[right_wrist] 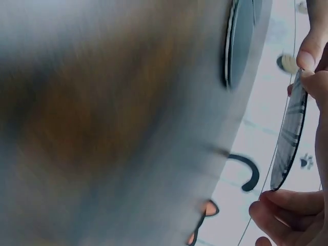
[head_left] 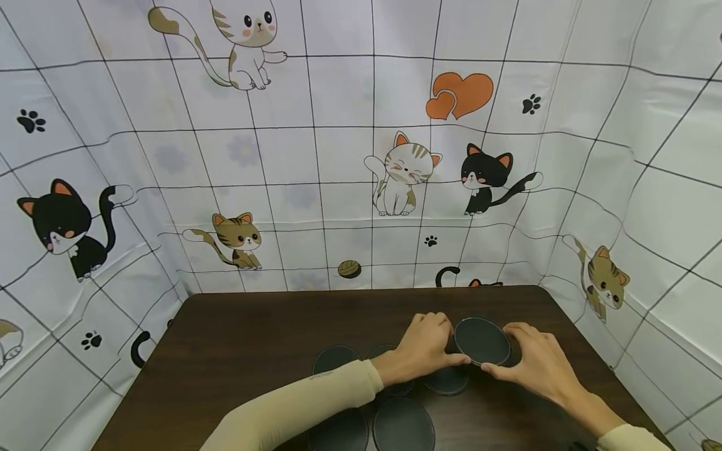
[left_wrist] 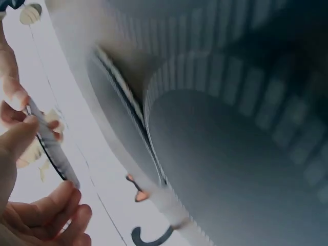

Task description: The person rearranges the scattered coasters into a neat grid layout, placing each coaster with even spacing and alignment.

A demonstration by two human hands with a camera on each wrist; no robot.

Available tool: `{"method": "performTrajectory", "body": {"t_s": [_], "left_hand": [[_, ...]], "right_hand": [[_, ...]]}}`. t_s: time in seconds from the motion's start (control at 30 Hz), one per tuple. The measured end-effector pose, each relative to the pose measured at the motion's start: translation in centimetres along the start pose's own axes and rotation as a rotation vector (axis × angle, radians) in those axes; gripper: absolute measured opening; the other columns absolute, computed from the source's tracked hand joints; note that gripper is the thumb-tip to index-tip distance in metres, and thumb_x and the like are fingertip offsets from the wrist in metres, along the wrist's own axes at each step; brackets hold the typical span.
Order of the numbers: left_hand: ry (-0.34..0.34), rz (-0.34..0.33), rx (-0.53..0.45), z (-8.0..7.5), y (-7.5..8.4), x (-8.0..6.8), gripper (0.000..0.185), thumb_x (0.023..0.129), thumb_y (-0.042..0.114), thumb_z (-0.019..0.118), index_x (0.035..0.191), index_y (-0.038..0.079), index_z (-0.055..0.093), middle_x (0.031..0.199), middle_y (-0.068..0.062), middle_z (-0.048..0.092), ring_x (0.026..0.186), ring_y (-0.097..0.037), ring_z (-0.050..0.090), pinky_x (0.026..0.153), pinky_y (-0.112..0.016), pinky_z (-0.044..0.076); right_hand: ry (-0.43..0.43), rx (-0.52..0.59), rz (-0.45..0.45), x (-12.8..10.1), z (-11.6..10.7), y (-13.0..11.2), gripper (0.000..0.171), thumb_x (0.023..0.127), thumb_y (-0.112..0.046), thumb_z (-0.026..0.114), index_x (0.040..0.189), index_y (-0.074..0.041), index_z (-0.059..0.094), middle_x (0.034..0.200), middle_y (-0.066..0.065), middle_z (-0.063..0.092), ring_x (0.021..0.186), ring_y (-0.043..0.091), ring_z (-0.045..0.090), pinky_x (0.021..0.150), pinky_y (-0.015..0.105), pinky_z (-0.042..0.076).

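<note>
Between my two hands is a round, flat, dark coaster (head_left: pixel 482 340) with a thin pale rim, raised over the right part of the table. My left hand (head_left: pixel 423 347) pinches its left edge between thumb and fingers. On the opposite edge, the thumb and fingers of my right hand (head_left: pixel 538 363) grip it. Seen edge-on in the right wrist view, the held coaster (right_wrist: pixel 291 130) is thin, with a greyish streaked side. Just below and left of it lies another coaster (head_left: pixel 447 381), partly covered in the head view.
More dark coasters lie on the brown table (head_left: pixel 254 338), among them one at the back (head_left: pixel 335 357) and one in front (head_left: pixel 403 427). My left forearm hides parts of several. A white cloth (head_left: pixel 338 156) printed with cats hangs behind the table and along its sides.
</note>
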State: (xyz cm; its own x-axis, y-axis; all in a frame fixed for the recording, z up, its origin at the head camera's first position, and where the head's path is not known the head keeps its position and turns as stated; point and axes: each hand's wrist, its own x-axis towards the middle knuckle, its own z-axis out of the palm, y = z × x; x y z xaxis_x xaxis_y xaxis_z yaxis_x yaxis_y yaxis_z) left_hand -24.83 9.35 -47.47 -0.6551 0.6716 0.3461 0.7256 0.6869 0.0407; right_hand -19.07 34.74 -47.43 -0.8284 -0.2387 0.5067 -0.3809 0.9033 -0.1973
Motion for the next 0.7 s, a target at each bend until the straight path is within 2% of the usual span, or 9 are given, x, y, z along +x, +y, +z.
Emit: {"method": "performTrajectory", "body": {"t_s": [0.2, 0.33, 0.53, 0.67, 0.7], "left_hand": [[-0.065, -0.004, 0.021, -1.8, 1.9, -4.8, 0.051, 0.085, 0.072, 0.066, 0.1, 0.023, 0.07, 0.103, 0.01, 0.058, 0.092, -0.007, 0.056, 0.088, -0.03, 0.046], [-0.137, -0.011, 0.03, -2.6, 2.8, -7.0, 0.055, 0.086, 0.07, 0.067, 0.105, 0.019, 0.073, 0.108, 0.007, 0.061, 0.095, -0.009, 0.058, 0.087, -0.03, 0.047], [-0.235, -0.011, 0.024, -3.0, 4.0, -8.9, 0.057, 0.087, 0.069, 0.067, 0.107, 0.016, 0.075, 0.11, 0.006, 0.061, 0.099, -0.011, 0.057, 0.089, -0.031, 0.046], [-0.274, -0.04, 0.031, -3.0, 4.6, -9.5, 0.056, 0.087, 0.068, 0.068, 0.109, 0.017, 0.075, 0.106, 0.007, 0.055, 0.095, -0.01, 0.053, 0.087, -0.031, 0.043], [-0.281, -0.044, 0.03, -3.0, 4.7, -9.5, 0.053, 0.087, 0.067, 0.068, 0.105, 0.018, 0.075, 0.106, 0.008, 0.053, 0.094, -0.01, 0.051, 0.087, -0.031, 0.043]], "right_hand": [[-0.072, 0.018, 0.013, -3.3, -0.2, -3.2, 0.085, 0.062, -0.072, 0.086, 0.107, -0.002, 0.071, 0.11, 0.011, 0.067, 0.091, 0.031, 0.067, 0.083, 0.055, 0.045], [-0.148, 0.027, 0.051, -5.0, 0.1, -5.0, 0.085, 0.064, -0.075, 0.083, 0.109, -0.004, 0.071, 0.113, 0.008, 0.066, 0.093, 0.029, 0.066, 0.082, 0.055, 0.045], [-0.221, 0.001, 0.051, -6.7, 0.0, -6.5, 0.084, 0.063, -0.075, 0.083, 0.11, -0.006, 0.072, 0.113, 0.006, 0.065, 0.097, 0.029, 0.064, 0.082, 0.054, 0.047], [-0.234, -0.029, 0.012, -6.9, 0.2, -6.9, 0.086, 0.064, -0.076, 0.082, 0.111, -0.005, 0.072, 0.115, 0.007, 0.065, 0.1, 0.029, 0.064, 0.083, 0.051, 0.046], [-0.245, -0.03, 0.013, -6.9, 0.2, -7.0, 0.086, 0.064, -0.076, 0.081, 0.112, -0.005, 0.072, 0.115, 0.007, 0.065, 0.1, 0.029, 0.064, 0.084, 0.051, 0.046]]}}
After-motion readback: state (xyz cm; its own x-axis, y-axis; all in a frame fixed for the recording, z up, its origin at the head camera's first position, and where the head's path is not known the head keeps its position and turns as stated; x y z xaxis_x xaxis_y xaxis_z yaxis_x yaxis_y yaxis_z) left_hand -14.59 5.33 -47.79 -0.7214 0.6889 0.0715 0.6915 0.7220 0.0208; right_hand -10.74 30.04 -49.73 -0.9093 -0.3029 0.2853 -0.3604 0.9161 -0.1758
